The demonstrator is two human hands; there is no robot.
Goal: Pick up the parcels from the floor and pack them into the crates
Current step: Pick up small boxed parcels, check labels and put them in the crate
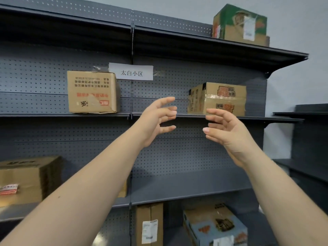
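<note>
Dark pegboard shelving [177, 157] fills the view; no floor and no crates show, so the only parcels on record sit on shelves. Low-left parcel [26, 178]: lower shelf, left end, blurred. Blue-printed parcel [214, 226] and tall narrow parcel [150, 224]: bottom shelf, right bay. Upside-down parcel [92, 92]: middle shelf, left bay, by the centre upright. Taped parcel [217, 98]: middle shelf, right bay, at the front edge. Green parcel [241, 23]: top shelf, right end, close to the front edge. Left hand [156, 119] and right hand [229, 132] are raised at middle-shelf height, apart, with nothing in either; fingers [168, 112] are loosely curled and spread. The right hand overlaps the taped parcel's lower left corner, possibly short of it; contact cannot be told. Paper label [131, 72] is taped to the pegboard at the upright. Risks, as judged: a one-sided reach could skew the taped parcel along the shelf edge and tip it off. Its worn tape may let a flap give under a pinch. A knock to the shelving might shift the green parcel overhead. With the gaze up, parcels on the floor go unwatched underfoot.
</note>
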